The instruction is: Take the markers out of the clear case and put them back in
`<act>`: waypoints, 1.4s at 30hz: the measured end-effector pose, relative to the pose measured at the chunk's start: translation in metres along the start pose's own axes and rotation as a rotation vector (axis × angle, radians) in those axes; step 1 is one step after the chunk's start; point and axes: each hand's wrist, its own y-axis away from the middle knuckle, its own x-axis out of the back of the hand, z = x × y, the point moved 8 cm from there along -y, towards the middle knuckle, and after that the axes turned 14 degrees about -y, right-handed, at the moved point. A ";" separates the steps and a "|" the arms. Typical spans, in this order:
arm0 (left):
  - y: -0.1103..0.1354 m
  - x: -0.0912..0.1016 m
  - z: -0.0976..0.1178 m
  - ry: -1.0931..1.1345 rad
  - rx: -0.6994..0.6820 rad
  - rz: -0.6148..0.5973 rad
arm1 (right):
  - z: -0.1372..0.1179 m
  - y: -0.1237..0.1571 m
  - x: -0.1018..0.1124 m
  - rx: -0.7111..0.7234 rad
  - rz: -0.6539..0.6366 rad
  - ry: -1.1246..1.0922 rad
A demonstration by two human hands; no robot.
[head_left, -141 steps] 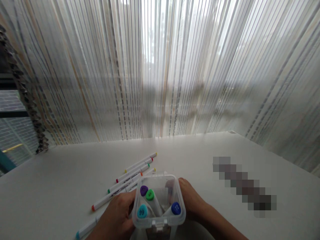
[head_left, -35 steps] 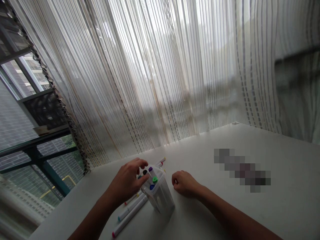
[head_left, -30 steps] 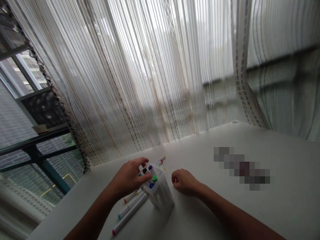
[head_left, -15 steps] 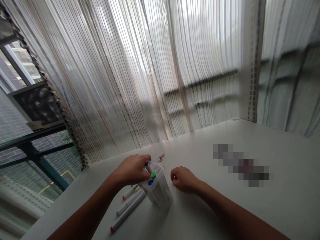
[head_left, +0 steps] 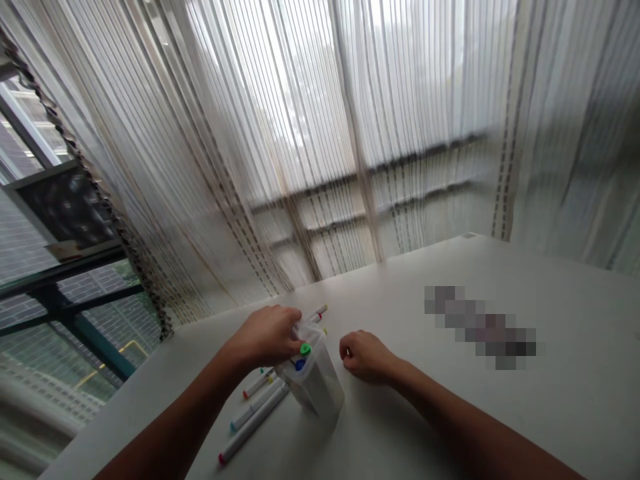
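Note:
My left hand (head_left: 270,335) is over the mouth of a clear plastic box (head_left: 320,383), its fingers closed around a whitish marker (head_left: 299,331) that points down into the box. Beside that marker, a green-capped marker (head_left: 305,349) and a blue-capped marker (head_left: 300,365) show at the rim. To the right of the box, my right hand (head_left: 367,358) rests on the table with curled fingers and nothing visible in them. Left of the box lie several loose markers, among them a pink-tipped marker (head_left: 255,425) and a light-blue-tipped marker (head_left: 255,410).
The white table (head_left: 415,300) runs back to a sheer striped curtain (head_left: 310,133). More markers (head_left: 320,311) lie behind the box. A pixelated patch (head_left: 480,327) covers something at the right. A window with a dark green frame (head_left: 75,327) is at the left.
The marker in my left hand sits lower in the box, and its purple end no longer shows. My right hand has stayed in place. The view has shifted slightly.

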 end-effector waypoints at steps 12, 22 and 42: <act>0.000 0.006 0.001 -0.030 0.017 -0.010 | -0.002 0.000 0.001 0.005 -0.004 0.004; -0.003 0.007 0.010 -0.075 -0.036 -0.053 | 0.000 -0.001 -0.001 -0.006 -0.008 0.002; 0.018 0.012 -0.014 0.221 0.047 0.071 | -0.003 0.000 0.000 0.011 -0.015 0.010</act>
